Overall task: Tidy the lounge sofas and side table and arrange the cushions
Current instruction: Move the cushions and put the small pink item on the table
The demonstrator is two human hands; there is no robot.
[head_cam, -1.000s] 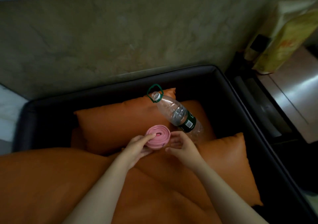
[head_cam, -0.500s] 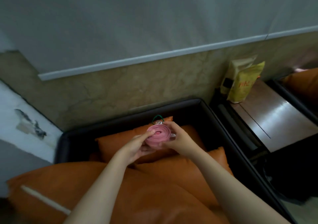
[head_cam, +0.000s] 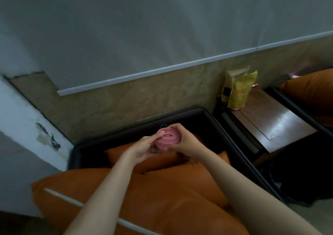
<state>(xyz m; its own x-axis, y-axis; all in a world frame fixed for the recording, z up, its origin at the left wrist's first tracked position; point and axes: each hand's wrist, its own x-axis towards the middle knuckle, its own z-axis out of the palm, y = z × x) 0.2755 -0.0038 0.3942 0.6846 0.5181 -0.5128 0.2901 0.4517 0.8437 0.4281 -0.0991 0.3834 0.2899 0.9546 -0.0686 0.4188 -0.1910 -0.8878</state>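
Roll between left grip, right grip

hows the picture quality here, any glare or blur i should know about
Head view: dim overall, with the sofa frame nearly black; head view: a bright sheen of glare on the side table top; head view: the wall and the print on the yellow bag are smeared soft, and the pink roll is only fairly sharp.
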